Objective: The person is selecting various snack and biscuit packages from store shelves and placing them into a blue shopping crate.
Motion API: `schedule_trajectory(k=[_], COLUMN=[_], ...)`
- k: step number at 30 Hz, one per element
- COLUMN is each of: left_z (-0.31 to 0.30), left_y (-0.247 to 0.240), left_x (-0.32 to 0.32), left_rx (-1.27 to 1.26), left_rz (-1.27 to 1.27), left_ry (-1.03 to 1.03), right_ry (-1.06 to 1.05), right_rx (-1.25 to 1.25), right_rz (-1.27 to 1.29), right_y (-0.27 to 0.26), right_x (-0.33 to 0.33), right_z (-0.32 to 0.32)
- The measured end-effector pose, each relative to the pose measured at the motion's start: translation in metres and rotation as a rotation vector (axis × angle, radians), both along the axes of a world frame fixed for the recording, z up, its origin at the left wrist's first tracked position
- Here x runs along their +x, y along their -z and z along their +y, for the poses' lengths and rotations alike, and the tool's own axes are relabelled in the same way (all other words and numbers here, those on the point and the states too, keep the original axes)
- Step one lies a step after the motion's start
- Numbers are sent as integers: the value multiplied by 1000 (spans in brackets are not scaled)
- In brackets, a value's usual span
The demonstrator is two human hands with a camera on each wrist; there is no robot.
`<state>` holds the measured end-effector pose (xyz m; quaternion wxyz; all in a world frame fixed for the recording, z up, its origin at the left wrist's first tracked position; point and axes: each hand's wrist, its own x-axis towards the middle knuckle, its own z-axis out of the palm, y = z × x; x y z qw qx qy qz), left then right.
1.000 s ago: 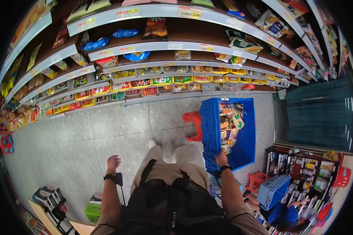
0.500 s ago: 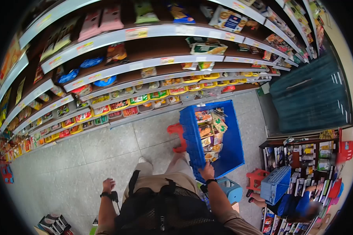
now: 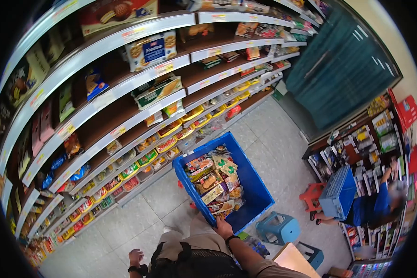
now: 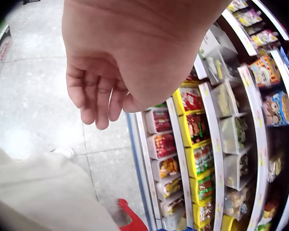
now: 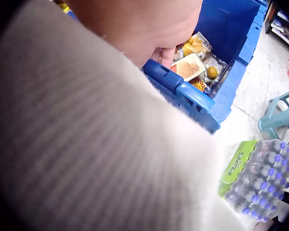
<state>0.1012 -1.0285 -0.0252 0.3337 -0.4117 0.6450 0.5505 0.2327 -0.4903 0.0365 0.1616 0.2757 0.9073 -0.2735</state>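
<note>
My right hand [image 3: 224, 228] grips the near rim of a large blue plastic crate [image 3: 257, 204], its fingers hooked over the edge in the right wrist view. Packaged snacks [image 3: 213, 183] lie piled in one side of the crate: boxes, bags and a pack with a green leaf pattern. Bits of a red stool [image 3: 180, 184] show at the crate's left side. Away from the crate, my left hand [image 3: 135, 256] hangs over the floor, holding nothing. In the left wrist view, the fingers of that hand [image 4: 130, 62] are loosely bent.
Long shelves [image 3: 118, 109] of snacks run along the left. A blue-grey stool [image 3: 278, 228] and shrink-wrapped bottles [image 5: 262, 180] stand right of the crate. Beyond, a person in blue [image 3: 373, 204] is beside a lighter blue crate [image 3: 340, 192], a red stool [image 3: 313, 197] and another shelf.
My view has swung to the right, so the shelves now slant across it. The crate appears tilted, with more of its contents visible. The right hand keeps its hold on the rim.
</note>
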Motion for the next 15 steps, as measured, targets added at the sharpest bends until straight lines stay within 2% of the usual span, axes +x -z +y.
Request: schedule_trajectory(k=[5,8,10,12,14,15], left_z=[84,82,60,14,-59,-87], left_y=[-66,-64,-55,-22,30,6], left_x=[-66,-68,-55,-36,-12,17], left_rx=[60,102,122,152,399,308], left_rz=[183,303,317,261,127,193], left_ry=[182,286,319,242,87,169], right_ry=[91,128,212,292,415,453], right_rx=[-12,30,48,66,102,121], right_rz=[-136,-77,-64,-39,-58,-42], right_y=[-20,0,0,3,23,28], right_x=[5,10,9,3,5,5], right_z=[-2,-11,-20,-27,-31,-34])
